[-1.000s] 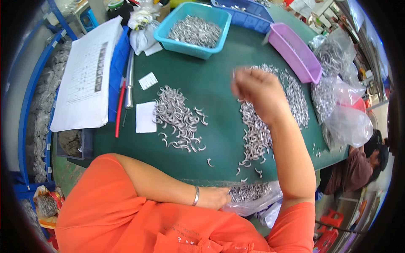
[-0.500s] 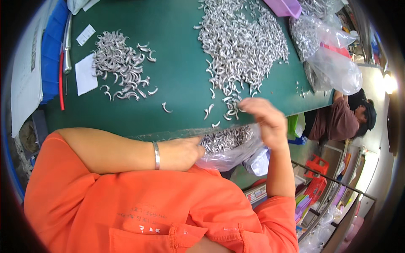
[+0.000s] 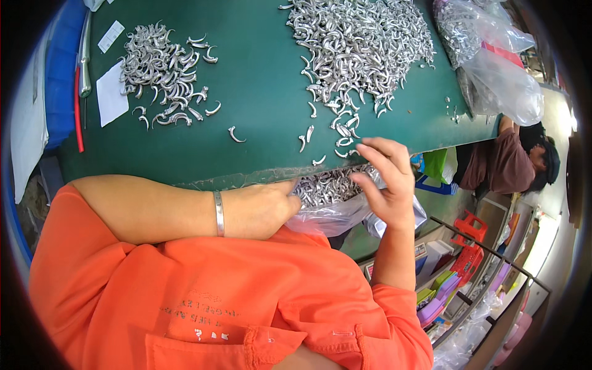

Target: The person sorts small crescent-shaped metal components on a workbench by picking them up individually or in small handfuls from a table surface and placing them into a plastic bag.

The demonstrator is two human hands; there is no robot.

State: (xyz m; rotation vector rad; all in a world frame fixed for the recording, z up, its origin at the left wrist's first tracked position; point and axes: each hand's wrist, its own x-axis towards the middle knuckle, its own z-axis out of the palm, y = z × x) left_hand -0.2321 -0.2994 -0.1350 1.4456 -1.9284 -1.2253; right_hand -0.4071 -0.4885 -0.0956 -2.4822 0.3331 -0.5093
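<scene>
My left hand [image 3: 259, 209] grips the rim of a clear plastic bag [image 3: 336, 213] held below the front edge of the green table [image 3: 259, 92]. The bag holds several small curved silver metal parts [image 3: 324, 187]. My right hand [image 3: 385, 182] hovers at the bag's right side with its fingers spread, close to the mouth; nothing shows between the fingers. A large heap of the same silver parts [image 3: 357, 46] lies on the table just beyond that hand. A smaller heap [image 3: 163, 77] lies at the left. A metal bangle [image 3: 218, 213] circles my left wrist.
White paper slips [image 3: 111, 95], a red pen [image 3: 78, 111] and a metal tool [image 3: 84, 58] lie at the table's left. Clear bags of parts [image 3: 487, 55] sit at the right. Another person [image 3: 512, 163] sits beyond the table's right end. Coloured crates and a rack [image 3: 475, 253] stand lower right.
My view has tipped down toward the table's front edge. My right hand came down from above the big heap to the bag's mouth. My left hand stayed on the bag.
</scene>
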